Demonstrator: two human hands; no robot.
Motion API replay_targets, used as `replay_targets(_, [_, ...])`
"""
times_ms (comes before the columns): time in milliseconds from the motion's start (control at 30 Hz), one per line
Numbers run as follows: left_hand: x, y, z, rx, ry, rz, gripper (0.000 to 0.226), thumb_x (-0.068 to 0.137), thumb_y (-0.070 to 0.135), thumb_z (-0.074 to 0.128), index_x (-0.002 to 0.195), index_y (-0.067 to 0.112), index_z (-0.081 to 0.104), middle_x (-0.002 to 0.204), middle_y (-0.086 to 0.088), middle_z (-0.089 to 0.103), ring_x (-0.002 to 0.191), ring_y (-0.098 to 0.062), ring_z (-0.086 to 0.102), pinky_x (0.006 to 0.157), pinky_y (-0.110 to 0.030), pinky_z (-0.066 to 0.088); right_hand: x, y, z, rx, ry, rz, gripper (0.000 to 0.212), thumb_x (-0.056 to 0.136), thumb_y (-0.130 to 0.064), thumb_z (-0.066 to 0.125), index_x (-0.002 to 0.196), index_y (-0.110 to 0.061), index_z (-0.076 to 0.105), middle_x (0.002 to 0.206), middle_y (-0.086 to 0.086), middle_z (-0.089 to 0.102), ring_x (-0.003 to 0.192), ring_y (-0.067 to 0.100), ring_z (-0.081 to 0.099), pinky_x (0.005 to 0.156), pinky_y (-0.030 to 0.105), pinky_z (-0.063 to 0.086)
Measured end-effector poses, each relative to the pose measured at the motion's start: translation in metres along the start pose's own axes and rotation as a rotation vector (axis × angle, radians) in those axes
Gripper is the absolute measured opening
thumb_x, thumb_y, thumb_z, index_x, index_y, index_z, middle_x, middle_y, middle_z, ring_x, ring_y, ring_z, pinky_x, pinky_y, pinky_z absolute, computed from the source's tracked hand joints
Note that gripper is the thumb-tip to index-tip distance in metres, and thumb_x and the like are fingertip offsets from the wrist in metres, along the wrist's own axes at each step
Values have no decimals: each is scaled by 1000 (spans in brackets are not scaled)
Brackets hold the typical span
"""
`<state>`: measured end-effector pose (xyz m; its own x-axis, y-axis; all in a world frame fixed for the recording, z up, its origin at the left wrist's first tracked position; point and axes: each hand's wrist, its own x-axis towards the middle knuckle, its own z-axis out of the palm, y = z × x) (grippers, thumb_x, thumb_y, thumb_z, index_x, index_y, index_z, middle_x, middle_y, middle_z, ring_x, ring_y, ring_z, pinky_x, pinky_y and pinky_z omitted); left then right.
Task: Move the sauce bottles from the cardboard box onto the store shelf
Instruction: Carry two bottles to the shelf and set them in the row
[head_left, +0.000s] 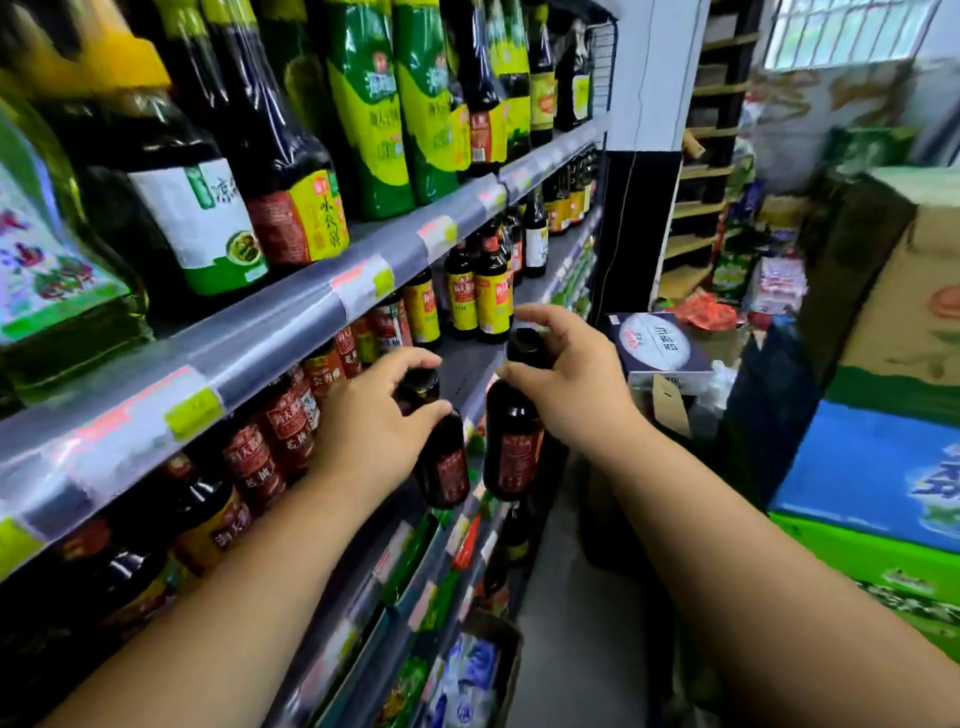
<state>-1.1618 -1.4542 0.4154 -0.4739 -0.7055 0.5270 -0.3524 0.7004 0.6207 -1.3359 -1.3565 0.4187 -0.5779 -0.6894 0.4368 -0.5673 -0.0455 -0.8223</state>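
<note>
The store shelf runs along the left, with a bare gap on its middle tier just beyond two dark sauce bottles held at its near edge. The left bottle hangs from the left hand, fingers curled round its neck; the right bottle hangs likewise from the right hand. Both look full, heavy, rigid and smooth, probably breakable if knocked; a neck grip suits lowering them upright. The left cap is covered, the labels are blurred, and the source cardboard box cannot be picked out
</note>
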Motion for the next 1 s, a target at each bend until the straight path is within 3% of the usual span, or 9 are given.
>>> replay_targets(133, [15, -11, 13, 15, 50, 7, 41, 73, 25, 85, 106, 38, 67, 94, 20, 68, 83, -8, 63, 79, -21, 48, 29, 17, 11, 76, -8, -49, 49, 79, -25, 82, 120, -40, 60, 108, -12, 69, 98, 11, 68, 85, 43, 59])
replay_targets(233, [28, -18, 23, 24, 112, -33, 44, 72, 26, 85, 108, 42, 64, 87, 26, 65, 79, 0, 60, 76, -13, 44, 53, 30, 17, 123, -63, -100, 46, 82, -16, 83, 116, -37, 61, 97, -24, 63, 89, -8, 62, 79, 26, 55])
replay_targets(367, [46, -16, 34, 88, 194, -54, 48, 72, 28, 84, 111, 44, 60, 83, 31, 63, 73, 3, 59, 76, -17, 46, 87, 45, 24, 227, -137, -149, 39, 83, -5, 80, 112, -24, 63, 85, -21, 59, 75, -14, 58, 70, 8, 43])
replay_targets(467, [56, -17, 48, 125, 256, -110, 50, 73, 26, 83, 112, 44, 58, 82, 40, 59, 75, 5, 59, 79, -14, 46, 116, 54, 31, 304, -201, -189, 40, 82, 0, 79, 110, -24, 62, 94, -16, 64, 82, -12, 60, 77, 12, 48])
replay_targets(667, [71, -26, 69, 194, 389, -279, 46, 73, 32, 82, 108, 49, 58, 87, 16, 71, 73, -17, 67, 81, -25, 51, 162, 77, 58, 372, -356, -292, 41, 82, 2, 78, 111, -21, 59, 101, -21, 60, 87, -18, 57, 82, 6, 42])
replay_targets(733, [75, -30, 70, 204, 426, -304, 43, 72, 36, 79, 105, 51, 56, 91, 17, 71, 80, -16, 68, 86, -31, 53, 171, 81, 71, 405, -402, -306, 42, 81, 1, 78, 109, -24, 59, 101, -22, 61, 88, -18, 57, 82, 7, 43])
replay_targets(833, [79, -37, 68, 241, 471, -339, 42, 70, 39, 76, 105, 52, 55, 93, 21, 69, 85, -14, 67, 91, -36, 53, 176, 86, 91, 405, -461, -329, 47, 79, -4, 80, 105, -37, 58, 99, -23, 64, 92, -14, 59, 86, 16, 47])
replay_targets(933, [81, -44, 62, 258, 512, -377, 39, 67, 41, 75, 98, 58, 58, 99, 26, 67, 96, -7, 65, 96, -38, 50, 181, 87, 105, 405, -521, -349, 43, 80, -8, 80, 105, -36, 59, 100, -23, 65, 95, -7, 62, 87, 23, 51])
replay_targets(1000, [85, -50, 57, 266, 523, -413, 39, 66, 46, 73, 102, 52, 62, 108, 16, 70, 106, -13, 66, 99, -41, 49, 189, 83, 111, 394, -564, -349, 40, 80, -16, 81, 105, -37, 59, 104, -18, 68, 99, 3, 66, 91, 33, 55])
